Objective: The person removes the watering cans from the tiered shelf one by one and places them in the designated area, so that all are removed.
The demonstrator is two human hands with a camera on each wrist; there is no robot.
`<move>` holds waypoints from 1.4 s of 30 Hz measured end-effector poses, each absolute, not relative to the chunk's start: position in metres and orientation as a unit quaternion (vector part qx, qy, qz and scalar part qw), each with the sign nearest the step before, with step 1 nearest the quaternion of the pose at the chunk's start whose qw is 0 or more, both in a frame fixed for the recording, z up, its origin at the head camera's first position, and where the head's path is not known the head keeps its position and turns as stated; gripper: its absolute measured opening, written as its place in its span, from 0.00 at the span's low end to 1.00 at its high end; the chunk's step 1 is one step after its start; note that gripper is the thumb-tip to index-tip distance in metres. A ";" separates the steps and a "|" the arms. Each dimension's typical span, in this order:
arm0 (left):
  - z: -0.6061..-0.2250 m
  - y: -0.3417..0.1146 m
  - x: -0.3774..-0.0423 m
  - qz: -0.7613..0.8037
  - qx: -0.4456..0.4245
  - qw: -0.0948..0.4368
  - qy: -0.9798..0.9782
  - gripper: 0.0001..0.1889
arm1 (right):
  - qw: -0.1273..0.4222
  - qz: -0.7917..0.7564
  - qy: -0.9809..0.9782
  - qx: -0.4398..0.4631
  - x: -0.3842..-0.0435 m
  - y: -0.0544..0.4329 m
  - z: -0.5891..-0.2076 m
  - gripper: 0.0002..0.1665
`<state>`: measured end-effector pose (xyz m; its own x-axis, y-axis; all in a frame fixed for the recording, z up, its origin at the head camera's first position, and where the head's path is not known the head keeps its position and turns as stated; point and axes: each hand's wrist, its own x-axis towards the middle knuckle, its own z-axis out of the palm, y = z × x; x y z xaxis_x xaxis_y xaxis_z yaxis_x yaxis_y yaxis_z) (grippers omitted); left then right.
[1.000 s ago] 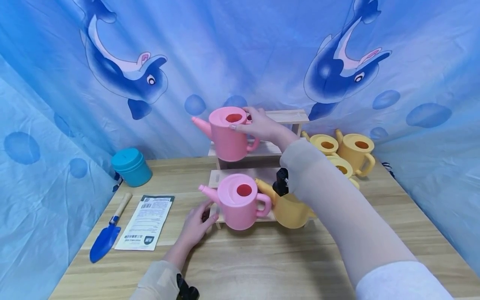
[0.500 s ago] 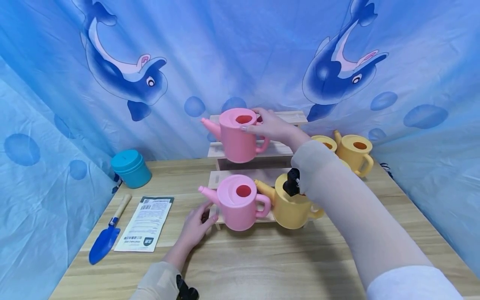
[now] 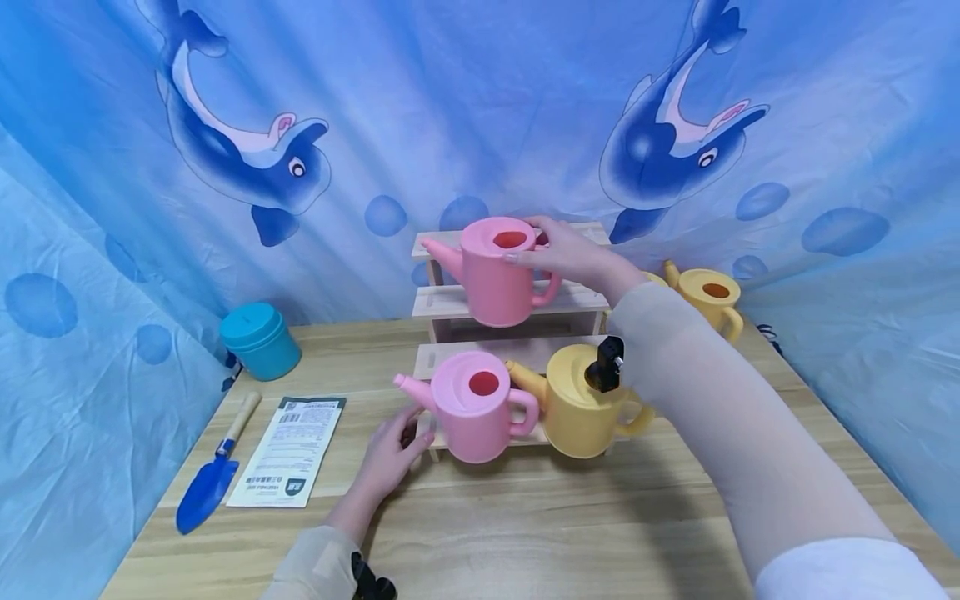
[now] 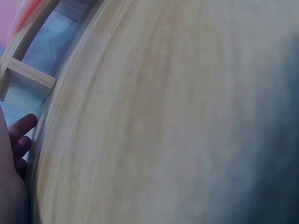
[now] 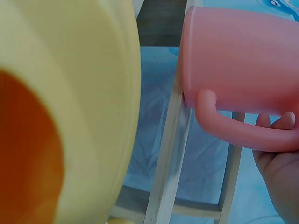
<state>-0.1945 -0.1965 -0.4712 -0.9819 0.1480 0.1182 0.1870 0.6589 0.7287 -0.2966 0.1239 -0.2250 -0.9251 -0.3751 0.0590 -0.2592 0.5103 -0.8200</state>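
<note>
My right hand [image 3: 576, 254] grips a coral-pink watering can [image 3: 495, 287] by the upper handle and rim, fingers wrapped near the top of its handle in the right wrist view. The can is upright, its base right at the middle board of a three-tier wooden stand [image 3: 433, 303], spout pointing left. On the lowest board stand a lighter pink watering can [image 3: 474, 427] and, to its right, a yellow watering can [image 3: 573, 423]. My left hand [image 3: 384, 454] rests at the stand's lower left end, thumb and fingers spread beside the board; several fingertips show near the stand's leg [image 4: 32, 74].
More yellow watering cans [image 3: 705, 292] stand behind my right arm, partly hidden. On the left lie a seed packet [image 3: 288, 454] and a blue trowel [image 3: 208, 492]. A teal lidded pot [image 3: 262, 342] stands at the back left. A dolphin-print curtain [image 3: 480, 108] hangs behind the table.
My right hand has carried the coral-pink watering can to the right along the middle board. The left hand stays at the stand's end.
</note>
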 end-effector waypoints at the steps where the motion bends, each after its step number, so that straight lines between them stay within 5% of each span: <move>1: -0.471 -0.197 -0.194 -0.403 -0.092 0.024 -0.910 0.35 | 0.065 -0.463 0.865 -0.180 -0.296 0.127 -0.225 0.47; 20: -0.473 -0.197 -0.192 -0.400 -0.098 0.037 -0.911 0.33 | 0.060 -0.442 0.884 -0.141 -0.287 0.179 -0.224 0.49; 42: -0.474 -0.196 -0.193 -0.394 -0.096 0.045 -0.913 0.31 | -0.012 -0.431 0.897 -0.096 -0.279 0.231 -0.227 0.48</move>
